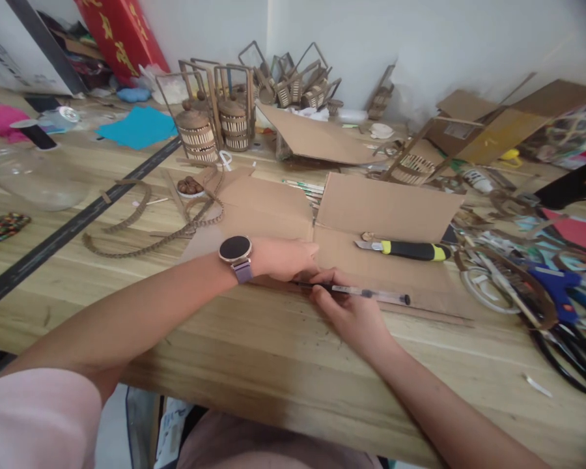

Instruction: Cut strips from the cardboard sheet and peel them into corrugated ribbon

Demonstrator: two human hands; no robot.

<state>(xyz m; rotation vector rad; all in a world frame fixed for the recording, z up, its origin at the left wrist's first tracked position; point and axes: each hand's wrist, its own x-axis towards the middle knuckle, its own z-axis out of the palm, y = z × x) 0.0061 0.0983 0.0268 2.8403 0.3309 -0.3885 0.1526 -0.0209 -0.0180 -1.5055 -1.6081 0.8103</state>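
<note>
1. Right hand (354,319) pinches a clear-barrelled, black-ended pen (354,291) along the near edge of the cardboard (336,251); left hand (286,259) sits close by, its grip unclear.
2. Lining up the pen seems in hand; the next move likely calls for steadiness.
3. The cardboard, tan and creased, lies mid-worktop (254,352).

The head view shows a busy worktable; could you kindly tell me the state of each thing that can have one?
Brown cardboard sheet: opened out, creased.
Black-and-yellow utility knife: blade out, lying on the cardboard.
Clear-barrelled pen: held in the right hand.
Round black-faced watch: worn on the left wrist, screen dark.
Small white bowl: filled with brown nut-like pieces.
Black-handled scissors: open or shut unclear.
Brown cardboard box: open.
</note>
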